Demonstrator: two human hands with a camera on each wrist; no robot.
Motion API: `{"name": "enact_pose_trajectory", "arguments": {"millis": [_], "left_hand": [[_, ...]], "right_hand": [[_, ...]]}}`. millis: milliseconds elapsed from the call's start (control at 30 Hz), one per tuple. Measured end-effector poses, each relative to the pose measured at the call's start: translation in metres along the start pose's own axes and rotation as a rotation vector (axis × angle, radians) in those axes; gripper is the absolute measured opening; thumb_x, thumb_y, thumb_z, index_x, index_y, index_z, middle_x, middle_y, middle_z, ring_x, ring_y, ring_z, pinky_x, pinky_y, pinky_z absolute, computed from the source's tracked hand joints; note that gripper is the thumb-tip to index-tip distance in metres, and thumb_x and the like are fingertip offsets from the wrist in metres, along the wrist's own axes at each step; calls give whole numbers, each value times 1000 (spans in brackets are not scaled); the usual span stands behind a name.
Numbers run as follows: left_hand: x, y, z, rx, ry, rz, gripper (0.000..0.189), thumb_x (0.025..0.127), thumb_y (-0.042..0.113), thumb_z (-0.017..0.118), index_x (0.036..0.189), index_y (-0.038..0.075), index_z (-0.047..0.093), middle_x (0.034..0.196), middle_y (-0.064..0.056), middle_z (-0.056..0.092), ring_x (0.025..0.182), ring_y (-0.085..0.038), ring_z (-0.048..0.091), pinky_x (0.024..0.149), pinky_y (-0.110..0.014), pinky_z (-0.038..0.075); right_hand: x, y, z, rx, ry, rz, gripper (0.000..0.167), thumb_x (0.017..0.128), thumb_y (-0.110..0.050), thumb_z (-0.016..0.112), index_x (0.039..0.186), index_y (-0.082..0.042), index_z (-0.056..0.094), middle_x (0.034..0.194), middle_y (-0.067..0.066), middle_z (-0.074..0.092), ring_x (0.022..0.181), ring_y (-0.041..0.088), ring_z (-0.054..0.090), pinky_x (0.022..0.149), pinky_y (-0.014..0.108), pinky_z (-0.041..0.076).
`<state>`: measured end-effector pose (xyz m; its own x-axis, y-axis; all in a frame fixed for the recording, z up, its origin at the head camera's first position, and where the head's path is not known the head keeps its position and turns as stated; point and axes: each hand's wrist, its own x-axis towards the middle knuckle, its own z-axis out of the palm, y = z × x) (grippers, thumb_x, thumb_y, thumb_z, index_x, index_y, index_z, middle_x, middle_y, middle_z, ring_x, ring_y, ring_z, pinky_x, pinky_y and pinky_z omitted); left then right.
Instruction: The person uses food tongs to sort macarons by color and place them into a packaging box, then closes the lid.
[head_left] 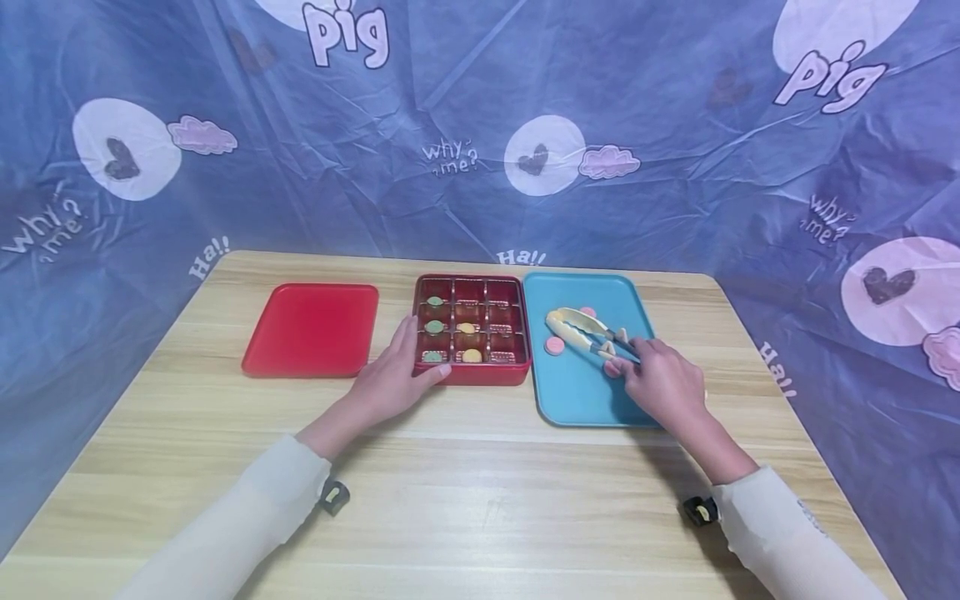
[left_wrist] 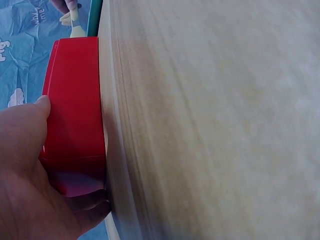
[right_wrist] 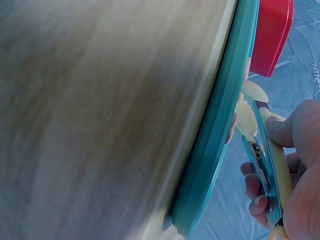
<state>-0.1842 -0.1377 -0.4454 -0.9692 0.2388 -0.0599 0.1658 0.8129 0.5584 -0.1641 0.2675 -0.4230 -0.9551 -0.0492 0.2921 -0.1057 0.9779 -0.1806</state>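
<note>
Box (head_left: 487, 375) rests on the worktop (head_left: 480, 500), with a blue tray (head_left: 577, 396) just to its right and a red panel (head_left: 311, 329) apart to its left. At the box's near left corner, the left hand (head_left: 386, 385) has its thumb and fingers clasping that corner. Right of the box, over the tray, the right hand (head_left: 666, 383) has its fingers wrapped round tongs (head_left: 567, 332) whose tips stand apart. Beside them lie two pink discs (head_left: 554, 345). Inside the box, three green discs (head_left: 434, 327) occupy the left column, two yellow discs (head_left: 471, 356) the middle one.
</note>
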Motion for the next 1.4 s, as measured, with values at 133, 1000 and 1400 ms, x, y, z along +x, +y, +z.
{"name": "enact_pose_trajectory", "arguments": {"millis": [133, 1000, 1400], "left_hand": [[0, 0, 0, 1, -1, 1, 110, 88, 80, 46, 162, 22, -11, 172, -4, -3, 153, -36, 23, 107, -74, 33], [0, 2, -1, -3, -1, -1, 109, 90, 77, 48, 163, 20, -10, 172, -5, -3, 154, -36, 22, 105, -72, 38], [0, 0, 0, -10, -2, 3, 110, 89, 78, 48, 163, 21, -10, 172, -5, -2, 154, -36, 21, 106, -72, 38]], "right_hand": [[-1, 1, 0, 0, 13, -10, 39, 92, -23, 69, 123, 2, 66, 103, 21, 69, 90, 43, 67, 59, 57, 47], [-2, -20, -14, 55, 109, -50, 40, 91, -28, 72, 123, -2, 67, 99, 16, 69, 84, 38, 67, 54, 55, 47], [9, -47, -13, 82, 132, -115, 43, 93, -28, 72, 125, 1, 66, 110, 19, 69, 95, 38, 68, 63, 58, 52]]}}
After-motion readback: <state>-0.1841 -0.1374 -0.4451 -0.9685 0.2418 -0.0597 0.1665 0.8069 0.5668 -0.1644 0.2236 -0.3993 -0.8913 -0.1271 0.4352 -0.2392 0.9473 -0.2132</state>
